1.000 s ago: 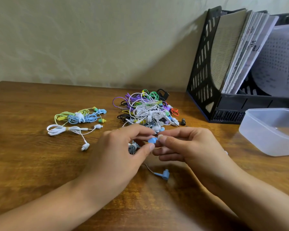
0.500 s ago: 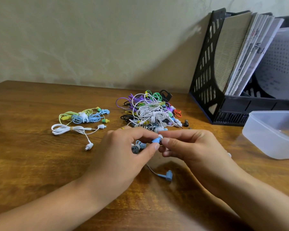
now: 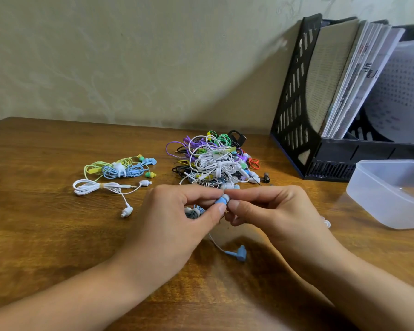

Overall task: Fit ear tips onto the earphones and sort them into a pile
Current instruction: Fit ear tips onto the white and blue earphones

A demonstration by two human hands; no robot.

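Observation:
My left hand (image 3: 177, 218) pinches a blue earbud (image 3: 220, 200) between thumb and forefinger. Pressed against the bud's end is a white ear tip (image 3: 226, 197), pinched by my right hand (image 3: 270, 211). The bud's coiled blue cable (image 3: 193, 212) lies under my left fingers, and its blue plug (image 3: 239, 253) rests on the table below my hands. A tangled pile of earphones in many colours (image 3: 213, 161) lies just behind my hands. To the left lie three bundled earphones: white (image 3: 98, 187), blue (image 3: 124, 171) and yellow-green (image 3: 93, 167).
A clear plastic tub (image 3: 390, 194) stands on the wooden table (image 3: 46, 235) at the right. Behind it a black file rack (image 3: 296, 103) holds papers against the wall. A loose white ear tip (image 3: 326, 223) shows beside my right wrist.
My hands have closed together. The white ear tip has moved onto the end of the blue earbud. The camera has shifted slightly.

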